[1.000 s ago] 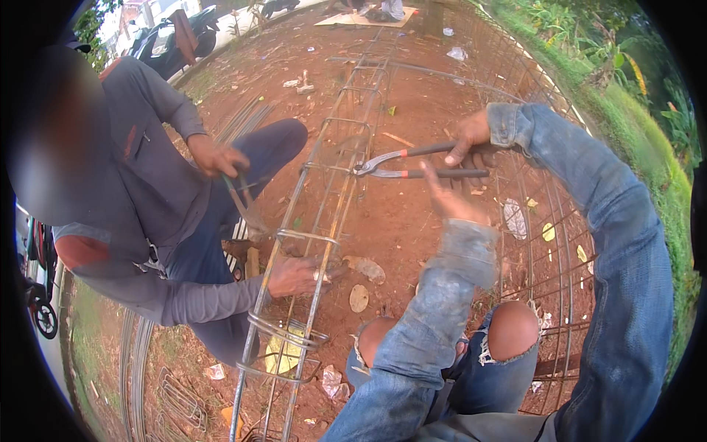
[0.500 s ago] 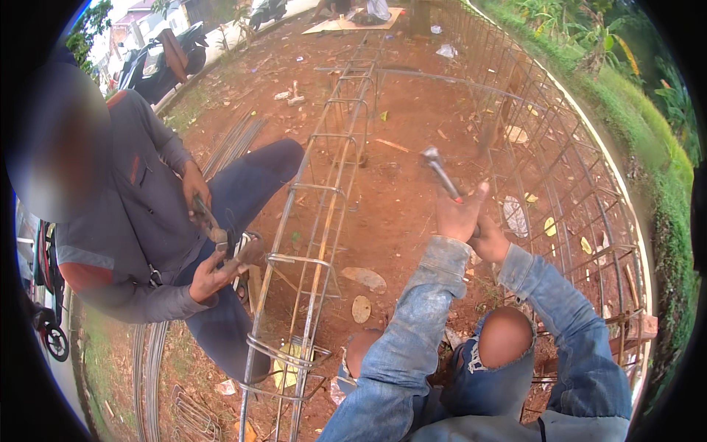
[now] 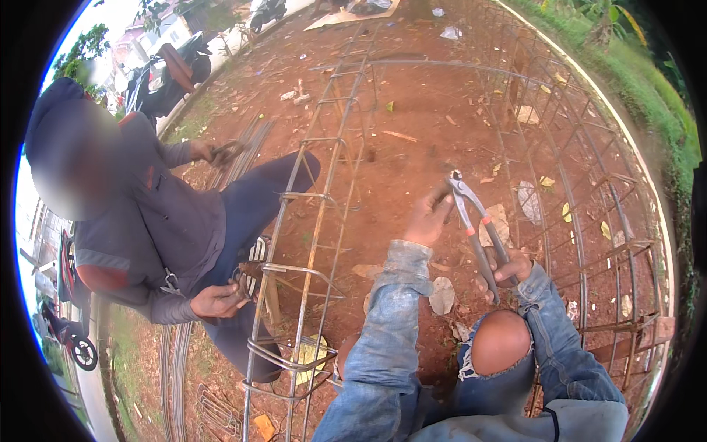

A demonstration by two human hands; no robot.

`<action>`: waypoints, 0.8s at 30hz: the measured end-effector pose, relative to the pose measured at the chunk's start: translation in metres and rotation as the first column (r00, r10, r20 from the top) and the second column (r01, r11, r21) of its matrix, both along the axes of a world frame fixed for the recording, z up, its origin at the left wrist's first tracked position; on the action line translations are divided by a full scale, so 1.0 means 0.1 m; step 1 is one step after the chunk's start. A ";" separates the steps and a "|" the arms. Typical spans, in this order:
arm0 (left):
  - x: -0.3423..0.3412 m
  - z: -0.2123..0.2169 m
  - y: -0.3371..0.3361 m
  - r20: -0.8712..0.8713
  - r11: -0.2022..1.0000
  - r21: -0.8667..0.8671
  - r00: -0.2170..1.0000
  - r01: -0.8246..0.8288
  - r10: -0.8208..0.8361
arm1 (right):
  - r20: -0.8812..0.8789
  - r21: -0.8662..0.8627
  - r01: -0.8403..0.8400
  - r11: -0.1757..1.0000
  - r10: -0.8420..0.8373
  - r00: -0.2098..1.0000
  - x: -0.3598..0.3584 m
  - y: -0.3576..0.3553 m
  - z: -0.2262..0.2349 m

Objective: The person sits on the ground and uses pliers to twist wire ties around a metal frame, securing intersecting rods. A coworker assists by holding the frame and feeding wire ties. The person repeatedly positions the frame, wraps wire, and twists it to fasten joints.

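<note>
Hands (image 3: 515,267) at pincers (image 3: 480,253) above reddish soil (image 3: 401,166) between steel cages (image 3: 324,196).

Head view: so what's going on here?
The person's right hand grips dark-handled pincers, head pointing away. The left hand is up beside the pincers' head; whether it touches is unclear. The pincers are clear of the long rebar cage, which runs between the person and a co-worker at left. More rebar stands at right.
</note>
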State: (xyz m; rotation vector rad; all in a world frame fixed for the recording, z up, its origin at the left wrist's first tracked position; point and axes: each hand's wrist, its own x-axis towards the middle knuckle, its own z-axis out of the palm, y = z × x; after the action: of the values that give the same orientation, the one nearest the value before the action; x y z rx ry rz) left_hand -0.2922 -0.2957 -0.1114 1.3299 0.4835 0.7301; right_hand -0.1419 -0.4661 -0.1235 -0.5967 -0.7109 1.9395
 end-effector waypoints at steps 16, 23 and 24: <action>-0.55 0.25 0.14 -0.080 0.952 -0.161 0.965 -0.258 0.248 | 0.880 0.429 0.136 0.893 -0.379 -0.285 0.28 -0.24 -1.64; -0.81 0.44 -0.18 0.040 0.967 -0.250 0.998 -0.041 0.053 | 0.875 0.297 0.266 0.917 -0.373 0.308 0.20 0.28 -0.56; -0.87 0.42 -0.22 -0.031 0.974 -0.215 0.998 -0.067 0.062 | 0.808 0.345 0.231 0.910 -0.413 0.421 0.10 0.40 -0.19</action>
State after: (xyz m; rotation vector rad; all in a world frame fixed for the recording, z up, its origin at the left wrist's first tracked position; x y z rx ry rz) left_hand -0.3794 -0.3173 -0.0697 1.1247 0.6102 0.6951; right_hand -0.1316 -0.4263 -0.1421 -1.5397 -1.2680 1.0604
